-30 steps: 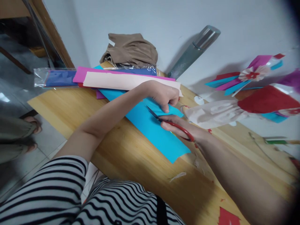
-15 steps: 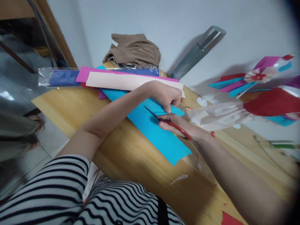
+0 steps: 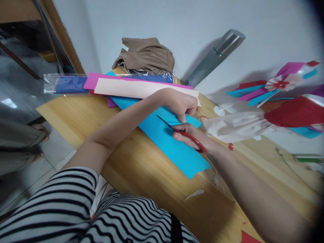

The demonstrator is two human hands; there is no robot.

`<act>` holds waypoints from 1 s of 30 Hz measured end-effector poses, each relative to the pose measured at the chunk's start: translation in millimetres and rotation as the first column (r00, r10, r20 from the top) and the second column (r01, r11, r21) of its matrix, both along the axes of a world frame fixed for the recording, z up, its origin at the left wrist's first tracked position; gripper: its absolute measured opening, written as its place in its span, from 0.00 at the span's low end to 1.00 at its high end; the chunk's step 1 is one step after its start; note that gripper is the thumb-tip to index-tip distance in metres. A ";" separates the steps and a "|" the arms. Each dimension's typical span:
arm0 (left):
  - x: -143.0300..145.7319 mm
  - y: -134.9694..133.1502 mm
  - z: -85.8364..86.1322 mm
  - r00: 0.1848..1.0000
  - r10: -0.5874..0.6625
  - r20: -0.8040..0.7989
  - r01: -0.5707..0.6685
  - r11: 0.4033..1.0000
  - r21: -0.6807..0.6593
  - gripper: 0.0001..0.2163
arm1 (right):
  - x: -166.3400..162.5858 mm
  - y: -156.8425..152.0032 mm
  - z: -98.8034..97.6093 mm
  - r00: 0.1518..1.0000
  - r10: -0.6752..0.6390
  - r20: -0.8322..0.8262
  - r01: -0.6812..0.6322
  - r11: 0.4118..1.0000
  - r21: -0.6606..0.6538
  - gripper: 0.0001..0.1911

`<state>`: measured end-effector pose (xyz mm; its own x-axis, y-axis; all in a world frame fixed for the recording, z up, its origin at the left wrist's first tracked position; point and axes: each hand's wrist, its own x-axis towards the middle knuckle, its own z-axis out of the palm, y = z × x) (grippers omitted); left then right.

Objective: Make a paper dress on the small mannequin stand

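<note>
scissors (image 3: 187, 135) in the right hand (image 3: 194, 131) lie over blue paper (image 3: 177, 153).

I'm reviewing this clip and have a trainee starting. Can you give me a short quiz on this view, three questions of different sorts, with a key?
1. Multiple choice: which of the person's own hands holds the red-handled scissors? A) the left; B) the right; C) both.
2. True or false: in the picture, the metal flask is to the right of the brown cloth.
3. Fill in the missing word: the sheet of paper beneath the scissors is coloured ____.

Key:
1. B, the right hand.
2. True.
3. Blue.
</note>
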<state>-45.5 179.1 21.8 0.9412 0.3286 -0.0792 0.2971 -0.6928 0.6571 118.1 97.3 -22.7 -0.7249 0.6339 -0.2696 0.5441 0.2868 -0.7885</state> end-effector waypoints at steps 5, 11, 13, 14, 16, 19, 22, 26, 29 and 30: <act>-0.4 -1.5 1.7 0.997 0.067 -0.023 -0.068 0.997 -0.023 0.12 | -3.1 -3.0 4.9 1.000 0.004 -0.009 -0.004 1.000 -0.016 0.32; 0.0 0.1 -0.8 1.000 -0.013 -0.007 0.013 1.000 0.024 0.12 | -4.6 -3.9 6.1 1.000 0.011 -0.020 -0.011 1.000 -0.024 0.30; 0.5 1.0 -2.0 1.000 -0.012 -0.011 0.013 0.999 0.039 0.13 | -5.3 -2.9 4.9 1.000 -0.010 -0.011 0.009 1.000 -0.030 0.29; 0.7 1.4 -2.6 1.000 -0.014 -0.012 0.015 0.999 0.050 0.13 | -5.7 -2.4 4.5 1.000 -0.014 -0.008 0.013 0.999 -0.029 0.29; 0.8 2.2 -3.2 1.000 -0.024 -0.011 0.024 0.997 0.070 0.14 | -6.2 -1.7 3.7 1.000 0.004 0.000 -0.004 1.000 -0.025 0.29; -0.3 2.7 -2.8 0.998 -0.061 0.002 0.060 0.995 0.078 0.16 | -6.3 -1.6 1.4 1.000 0.006 -0.019 -0.006 1.000 -0.023 0.29; -2.2 1.8 -1.1 0.997 -0.076 0.007 0.076 0.995 0.070 0.17 | -5.5 -1.6 -4.1 0.998 -0.027 -0.055 0.026 0.999 -0.033 0.30; -3.7 -0.1 2.1 0.998 -0.056 -0.007 0.057 0.998 0.039 0.17 | -6.3 -1.4 -9.1 0.998 -0.043 -0.043 0.042 0.999 -0.029 0.32; -4.4 0.7 3.3 0.999 -0.044 -0.011 0.044 0.999 0.023 0.17 | -9.3 -2.7 -6.0 0.998 -0.061 -0.027 0.060 0.997 -0.052 0.31; -4.9 1.5 3.5 0.999 -0.048 -0.005 0.048 0.998 0.027 0.17 | -10.3 -3.3 -3.9 0.997 -0.069 -0.019 0.068 0.996 -0.060 0.31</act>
